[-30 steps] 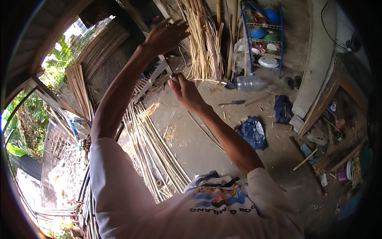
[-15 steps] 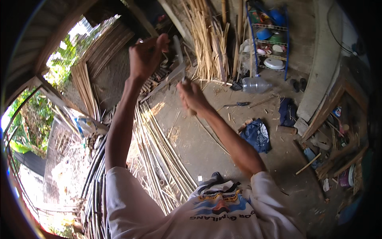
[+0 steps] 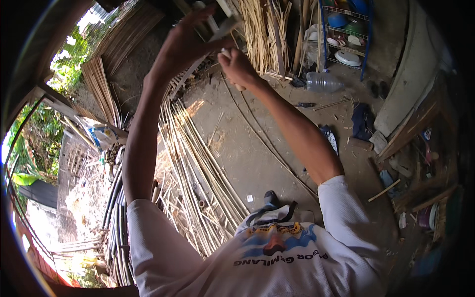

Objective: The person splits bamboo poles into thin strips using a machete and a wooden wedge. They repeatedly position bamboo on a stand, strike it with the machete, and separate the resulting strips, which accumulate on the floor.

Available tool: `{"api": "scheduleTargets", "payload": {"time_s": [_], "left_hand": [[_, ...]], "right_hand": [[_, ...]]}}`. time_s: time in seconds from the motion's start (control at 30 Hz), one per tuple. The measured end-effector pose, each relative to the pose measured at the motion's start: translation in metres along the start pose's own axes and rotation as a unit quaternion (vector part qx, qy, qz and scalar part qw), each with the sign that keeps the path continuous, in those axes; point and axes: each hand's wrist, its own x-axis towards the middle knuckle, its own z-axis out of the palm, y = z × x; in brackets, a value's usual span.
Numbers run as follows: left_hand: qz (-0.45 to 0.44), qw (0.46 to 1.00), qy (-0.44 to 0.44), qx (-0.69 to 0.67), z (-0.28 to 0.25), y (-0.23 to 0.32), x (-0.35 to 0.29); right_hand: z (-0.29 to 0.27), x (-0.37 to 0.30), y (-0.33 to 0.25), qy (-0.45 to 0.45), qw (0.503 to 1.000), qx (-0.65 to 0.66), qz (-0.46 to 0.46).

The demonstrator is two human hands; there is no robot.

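Both my arms reach up and forward. My right hand (image 3: 239, 68) is closed round the handle of a knife, whose butt shows below the fist. The knife's broad metal blade (image 3: 225, 29) points up and away, partly behind my left hand. My left hand (image 3: 184, 45) is at the blade's left, in shadow, its fingers spread and its thumb side reaching across toward the knife. Whether it touches the blade is hard to tell. Long thin strips (image 3: 267, 141) run from below my right hand down toward my right side.
Long split bamboo strips (image 3: 205, 171) lie on the floor at left, beside dark poles (image 3: 116, 222). An upright bundle of strips (image 3: 260, 37) leans at the back. To its right stand a blue rack (image 3: 324, 44) of dishes and a clear plastic bottle (image 3: 324, 82). A wooden frame (image 3: 413, 128) is at right.
Both hands have risen in the picture. My left hand has gone from curled to spread fingers, nearer the blade. The view has shifted a little, and the long strips show more.
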Motion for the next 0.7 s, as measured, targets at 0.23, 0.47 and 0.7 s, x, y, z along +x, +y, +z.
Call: {"api": "scheduleTargets", "payload": {"time_s": [0.23, 0.47, 0.7], "left_hand": [[-0.098, 0.993, 0.059, -0.037, -0.002, -0.024, 0.038], [-0.118, 0.930, 0.079, -0.338, 0.040, -0.055, 0.089], [0.023, 0.982, 0.186, -0.003, 0.004, -0.071, 0.044]], "right_hand": [[0.037, 0.061, -0.020, 0.162, 0.957, -0.184, -0.158], [-0.006, 0.133, 0.030, 0.292, 0.848, -0.269, -0.351], [0.023, 0.068, -0.076, -0.027, 0.993, -0.058, -0.098]]}}
